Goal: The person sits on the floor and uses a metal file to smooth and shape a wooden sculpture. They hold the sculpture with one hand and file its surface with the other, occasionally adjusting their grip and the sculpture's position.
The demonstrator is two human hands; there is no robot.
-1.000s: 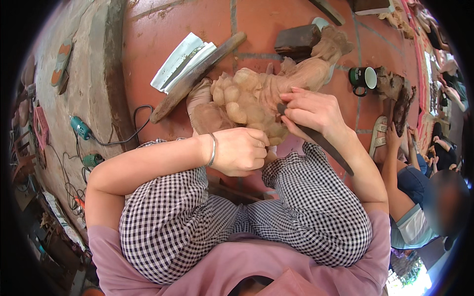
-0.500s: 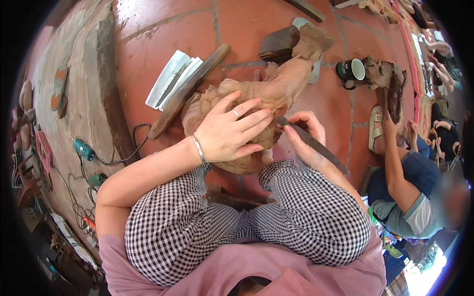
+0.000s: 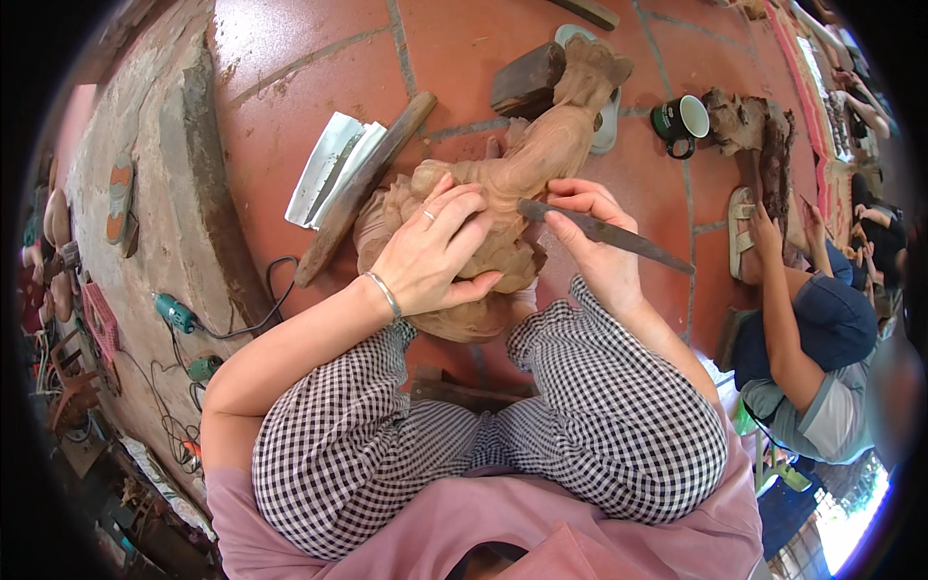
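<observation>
Between my knees stands a light brown wood carving (image 3: 527, 174) with a knobbly, ridged surface and a long neck-like part reaching away to the upper right. My left hand (image 3: 440, 237), wearing a ring and a bracelet, is bent over the near left part of the carving, its fingers close together and thumb apart, gripping it. In my right hand (image 3: 604, 256) is a dark flat file (image 3: 628, 239), tapering to the right, pinched between thumb and fingers. The file's broad left end touches the carving's side, right of my left hand.
Left of the carving lie a long wooden bar (image 3: 372, 179) and folded white paper (image 3: 324, 174). Beyond it are a dark wood block (image 3: 527, 82) and a pale sandal (image 3: 607, 126). A dark mug (image 3: 680, 121) stands right; a co-worker (image 3: 793, 358) sits there. A corded green tool (image 3: 176, 313) lies left.
My left fingers have drawn together and bent more over the carving. My right hand has moved slightly away from me, and the file has swung to a flatter angle, its tip on the carving.
</observation>
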